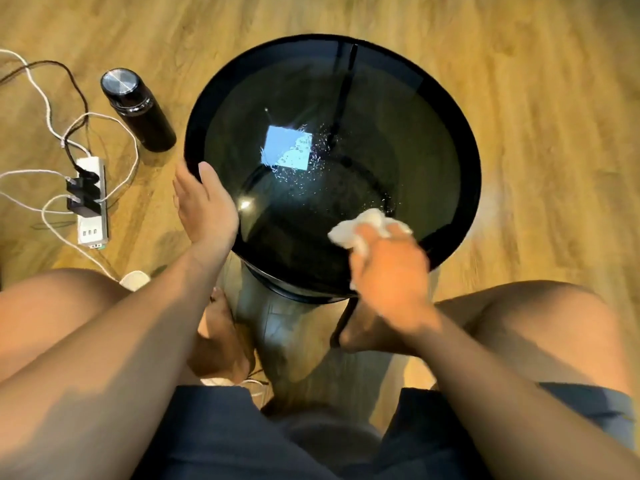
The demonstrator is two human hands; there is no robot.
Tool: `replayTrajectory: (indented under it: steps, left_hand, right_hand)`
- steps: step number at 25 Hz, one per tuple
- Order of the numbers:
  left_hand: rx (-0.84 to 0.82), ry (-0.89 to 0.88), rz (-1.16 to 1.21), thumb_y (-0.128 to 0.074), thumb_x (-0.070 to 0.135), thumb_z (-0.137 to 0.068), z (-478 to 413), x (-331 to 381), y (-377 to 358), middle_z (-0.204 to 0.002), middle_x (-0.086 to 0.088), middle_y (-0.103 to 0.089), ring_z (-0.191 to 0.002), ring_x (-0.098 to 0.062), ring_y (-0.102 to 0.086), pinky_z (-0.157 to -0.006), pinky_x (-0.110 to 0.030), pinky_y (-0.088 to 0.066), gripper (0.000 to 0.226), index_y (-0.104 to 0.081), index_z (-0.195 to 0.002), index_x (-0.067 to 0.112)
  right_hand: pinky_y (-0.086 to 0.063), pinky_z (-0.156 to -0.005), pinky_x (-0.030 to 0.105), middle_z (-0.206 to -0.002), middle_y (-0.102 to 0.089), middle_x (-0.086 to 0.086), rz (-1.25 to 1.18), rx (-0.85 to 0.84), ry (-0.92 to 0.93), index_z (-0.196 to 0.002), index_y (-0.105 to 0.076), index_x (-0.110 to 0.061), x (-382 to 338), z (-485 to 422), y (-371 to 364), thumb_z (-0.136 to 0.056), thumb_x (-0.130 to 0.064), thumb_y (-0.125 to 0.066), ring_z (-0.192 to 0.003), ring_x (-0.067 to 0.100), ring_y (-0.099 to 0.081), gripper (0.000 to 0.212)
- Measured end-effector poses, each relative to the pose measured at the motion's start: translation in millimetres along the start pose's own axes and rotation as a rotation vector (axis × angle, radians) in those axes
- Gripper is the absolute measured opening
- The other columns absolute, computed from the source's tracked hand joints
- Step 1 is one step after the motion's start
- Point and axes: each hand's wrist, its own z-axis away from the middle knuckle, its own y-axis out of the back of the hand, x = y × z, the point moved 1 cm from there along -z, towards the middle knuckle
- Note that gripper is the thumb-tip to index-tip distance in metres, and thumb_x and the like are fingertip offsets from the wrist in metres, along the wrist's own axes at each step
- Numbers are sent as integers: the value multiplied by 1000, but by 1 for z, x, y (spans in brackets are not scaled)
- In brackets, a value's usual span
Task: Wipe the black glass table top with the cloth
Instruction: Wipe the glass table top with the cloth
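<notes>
A round black glass table top fills the middle of the head view, with water droplets and a bright square reflection near its centre. My right hand is at the near right edge, blurred, shut on a crumpled white cloth that presses on the glass. My left hand grips the table's left rim, thumb on top of the edge. Through the glass a lower black shelf shows dimly.
On the wooden floor to the left stand a black bottle and a white power strip with plugs and several trailing cables. My bare knees and feet lie below the table, close to its base.
</notes>
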Motion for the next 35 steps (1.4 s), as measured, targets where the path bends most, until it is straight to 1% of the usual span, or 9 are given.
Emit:
replayTrajectory:
  steps: [4, 7, 9, 14, 19, 23, 26, 32, 35]
  left_hand:
    - [48, 11, -41, -25, 38, -103, 9, -5, -6, -161, -8, -28, -148, -24, -26, -120, -36, -18, 56, -24, -154, 14]
    - [62, 7, -47, -28, 33, -104, 3, -6, -6, -159, -8, -33, -146, -24, -31, -119, -33, -21, 53, -29, -153, 13]
    - [74, 6, -41, -29, 33, -103, 2, -6, -5, -157, -6, -36, -145, -22, -32, -118, -32, -22, 53, -32, -152, 13]
    - [97, -4, -23, -29, 35, -101, 1, -6, -8, -152, -5, -43, -140, -21, -38, -116, -34, -28, 53, -37, -149, 15]
    - [109, -5, 2, -29, 35, -99, 3, -6, -6, -151, -5, -42, -139, -21, -38, -115, -33, -28, 53, -36, -148, 14]
    - [105, 14, 36, -30, 33, -102, 4, -5, -5, -153, -5, -42, -140, -22, -38, -113, -31, -28, 50, -37, -148, 15]
    - [93, 24, 38, -30, 32, -103, 5, -6, -6, -152, -3, -42, -138, -20, -39, -108, -25, -26, 49, -36, -148, 17]
    - [92, 24, 62, -30, 30, -103, 6, -5, -5, -151, -3, -42, -138, -18, -38, -112, -26, -26, 47, -37, -147, 16]
    - [81, 41, 49, -28, 35, -103, 6, -5, -4, -152, -3, -41, -139, -21, -37, -117, -34, -25, 48, -35, -147, 20]
  right_hand:
    - [-37, -75, 39, -110, -54, 10, -88, -136, 245, -119, -59, -31, -92, -7, -9, -87, -34, -54, -100, 32, -51, 33]
    - [-36, -79, 40, -108, -55, 6, -105, -192, 413, -111, -59, -37, -58, -12, 2, -83, -32, -58, -100, 30, -54, 28]
    - [-42, -81, 40, -107, -55, 1, -30, -233, 349, -100, -54, -39, 15, -22, 11, -77, -26, -60, -98, 28, -58, 27]
    - [-47, -74, 40, -100, -59, 18, 133, -64, -199, -119, -53, -28, 162, -82, 45, -87, -29, -53, -85, 40, -60, 32]
    - [-51, -63, 39, -93, -61, 14, -58, 88, -45, -100, -64, -25, 44, -44, 14, -84, -22, -57, -81, 38, -62, 17]
    - [-42, -71, 38, -98, -58, 9, -155, -115, 286, -106, -65, -34, -89, -3, -5, -81, -37, -56, -88, 33, -57, 27]
    - [-37, -68, 39, -97, -59, 4, -190, -120, 428, -105, -63, -39, -70, -16, 4, -84, -34, -57, -87, 32, -58, 22]
    - [-52, -78, 41, -107, -62, 15, 111, -47, -245, -118, -55, -28, 167, -102, 36, -86, -39, -51, -91, 37, -63, 34]
    - [-47, -78, 39, -109, -62, 20, 50, 20, -307, -113, -57, -21, 162, -113, 35, -89, -34, -46, -96, 40, -60, 30]
